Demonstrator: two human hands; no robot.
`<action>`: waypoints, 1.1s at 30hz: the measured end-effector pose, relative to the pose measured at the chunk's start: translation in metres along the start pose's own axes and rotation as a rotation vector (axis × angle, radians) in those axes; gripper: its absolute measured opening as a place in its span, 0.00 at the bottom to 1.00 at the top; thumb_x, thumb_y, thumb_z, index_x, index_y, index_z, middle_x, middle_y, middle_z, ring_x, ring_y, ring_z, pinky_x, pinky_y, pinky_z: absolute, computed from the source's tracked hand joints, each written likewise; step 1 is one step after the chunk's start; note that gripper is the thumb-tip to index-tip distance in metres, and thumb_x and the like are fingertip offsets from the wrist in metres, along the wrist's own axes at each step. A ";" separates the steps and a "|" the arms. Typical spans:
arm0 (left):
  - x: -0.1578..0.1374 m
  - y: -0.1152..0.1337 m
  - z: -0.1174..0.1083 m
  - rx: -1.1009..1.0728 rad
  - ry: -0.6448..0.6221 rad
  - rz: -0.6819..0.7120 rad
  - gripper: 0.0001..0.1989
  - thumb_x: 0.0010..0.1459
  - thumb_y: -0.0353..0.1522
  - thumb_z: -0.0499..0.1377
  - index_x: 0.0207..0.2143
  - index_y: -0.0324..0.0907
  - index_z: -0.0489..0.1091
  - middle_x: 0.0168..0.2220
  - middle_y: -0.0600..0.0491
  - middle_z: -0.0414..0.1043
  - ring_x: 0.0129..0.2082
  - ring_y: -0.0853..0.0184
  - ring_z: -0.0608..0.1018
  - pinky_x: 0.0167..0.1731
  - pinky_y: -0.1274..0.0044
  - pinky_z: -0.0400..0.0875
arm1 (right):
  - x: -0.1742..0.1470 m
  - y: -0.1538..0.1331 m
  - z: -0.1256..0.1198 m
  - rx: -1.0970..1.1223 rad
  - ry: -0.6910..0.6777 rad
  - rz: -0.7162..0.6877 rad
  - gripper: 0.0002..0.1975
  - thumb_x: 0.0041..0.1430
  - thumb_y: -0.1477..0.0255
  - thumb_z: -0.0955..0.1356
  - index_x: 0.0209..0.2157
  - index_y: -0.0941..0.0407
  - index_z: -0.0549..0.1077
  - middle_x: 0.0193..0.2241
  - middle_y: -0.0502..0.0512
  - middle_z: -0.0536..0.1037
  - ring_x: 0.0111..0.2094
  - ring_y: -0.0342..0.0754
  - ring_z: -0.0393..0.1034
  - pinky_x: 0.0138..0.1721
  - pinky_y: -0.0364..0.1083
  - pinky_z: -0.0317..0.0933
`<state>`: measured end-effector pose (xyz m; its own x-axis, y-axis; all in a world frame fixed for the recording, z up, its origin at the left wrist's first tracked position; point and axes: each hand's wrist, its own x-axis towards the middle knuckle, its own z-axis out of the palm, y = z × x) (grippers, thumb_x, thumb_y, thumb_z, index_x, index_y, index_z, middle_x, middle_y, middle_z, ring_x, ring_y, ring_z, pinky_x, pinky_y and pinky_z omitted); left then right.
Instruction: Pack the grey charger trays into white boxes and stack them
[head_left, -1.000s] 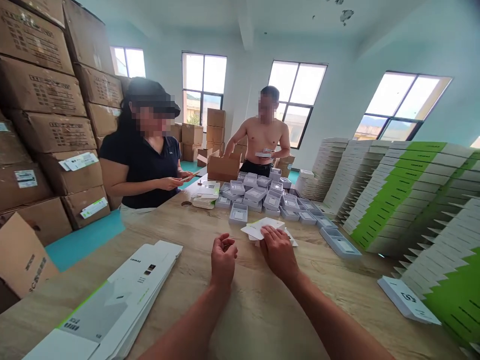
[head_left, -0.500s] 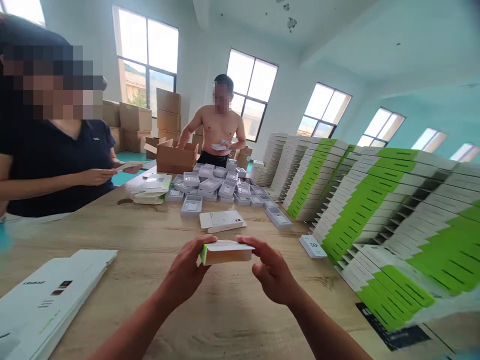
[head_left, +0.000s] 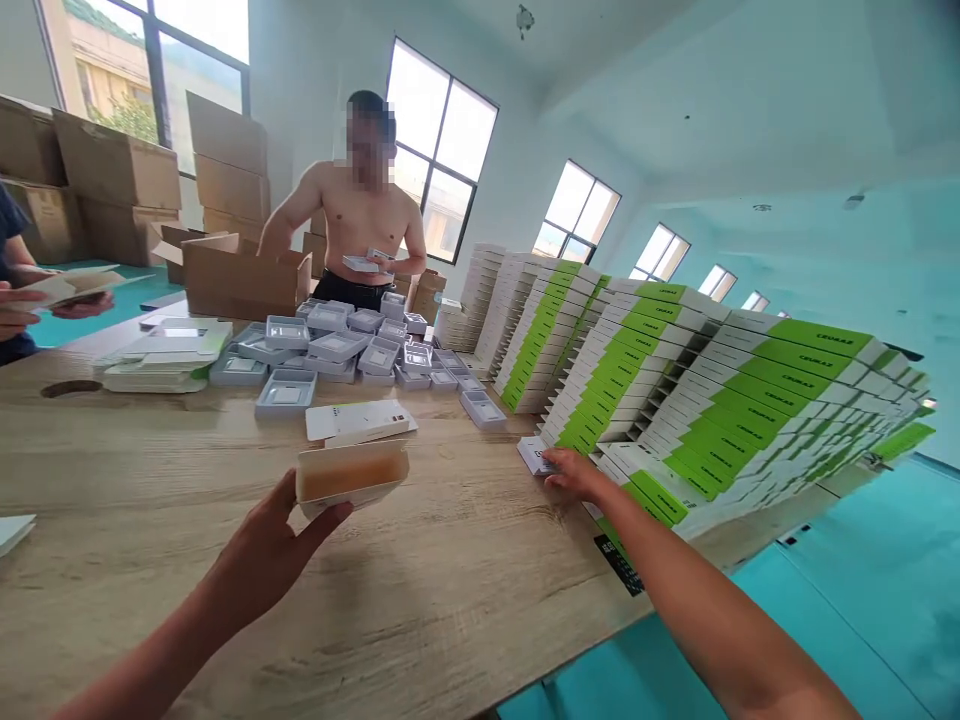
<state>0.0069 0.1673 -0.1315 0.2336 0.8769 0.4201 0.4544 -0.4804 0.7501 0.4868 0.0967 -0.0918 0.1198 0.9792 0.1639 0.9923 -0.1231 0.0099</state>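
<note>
My left hand (head_left: 274, 545) grips an open white carton (head_left: 352, 490) above the table, thumb at its lower edge and fingers at its left side. The carton's open end faces me, showing a brown inside. Out to the right, my right hand (head_left: 574, 474) has its fingers bent together at the edge of a small stack of white booklets (head_left: 533, 456) with dark print on top. How many booklets the fingers hold is hidden. A flattened-looking white carton (head_left: 360, 420) lies just beyond the held one.
Tall stacks of white-and-green boxes (head_left: 750, 400) line the right side. Several grey-white trays (head_left: 337, 345) are heaped mid-table, near folded cartons (head_left: 161, 360). Across the table, a person (head_left: 367, 220) reaches into a cardboard box (head_left: 244, 280). Another person's hands (head_left: 82, 303) hold a carton at far left.
My right hand has let go of the carton and moved right to the booklets. My left hand keeps the carton, now tilted with its opening toward me. The view has turned right.
</note>
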 end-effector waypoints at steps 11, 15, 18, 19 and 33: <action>0.002 -0.007 0.000 -0.016 -0.020 -0.061 0.27 0.57 0.52 0.58 0.53 0.47 0.69 0.48 0.47 0.81 0.44 0.49 0.81 0.38 0.66 0.77 | -0.007 -0.033 -0.031 0.279 0.173 0.035 0.15 0.71 0.63 0.64 0.45 0.58 0.77 0.40 0.57 0.83 0.42 0.51 0.79 0.45 0.51 0.71; 0.002 -0.003 0.003 -0.157 0.019 -0.047 0.22 0.59 0.48 0.59 0.50 0.45 0.69 0.48 0.47 0.80 0.46 0.54 0.80 0.46 0.65 0.75 | -0.031 -0.103 -0.050 0.467 0.367 -0.048 0.20 0.73 0.61 0.58 0.48 0.56 0.77 0.37 0.55 0.84 0.32 0.48 0.80 0.35 0.46 0.73; 0.002 -0.005 0.008 -0.273 0.046 -0.019 0.19 0.60 0.44 0.60 0.50 0.45 0.70 0.47 0.47 0.80 0.46 0.56 0.80 0.47 0.66 0.74 | -0.058 -0.168 -0.066 0.572 0.579 -0.327 0.11 0.70 0.68 0.64 0.49 0.50 0.76 0.38 0.52 0.84 0.35 0.47 0.81 0.39 0.46 0.74; 0.002 -0.005 0.008 -0.297 0.062 0.003 0.18 0.60 0.42 0.61 0.50 0.45 0.71 0.47 0.47 0.79 0.47 0.56 0.80 0.49 0.66 0.74 | -0.065 -0.189 -0.071 0.537 0.640 -0.462 0.13 0.69 0.71 0.65 0.52 0.48 0.75 0.42 0.53 0.84 0.40 0.48 0.81 0.42 0.46 0.74; 0.003 -0.006 0.000 -0.380 0.247 0.239 0.16 0.59 0.26 0.60 0.49 0.48 0.66 0.51 0.46 0.71 0.55 0.57 0.74 0.57 0.64 0.67 | -0.014 -0.276 -0.023 0.707 0.878 -0.473 0.13 0.69 0.73 0.63 0.54 0.53 0.67 0.44 0.60 0.78 0.45 0.52 0.74 0.45 0.52 0.70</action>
<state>0.0048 0.1726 -0.1346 0.0621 0.7342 0.6761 0.0575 -0.6789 0.7320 0.2104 0.1134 -0.0745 -0.0471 0.4282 0.9025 0.7628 0.5987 -0.2442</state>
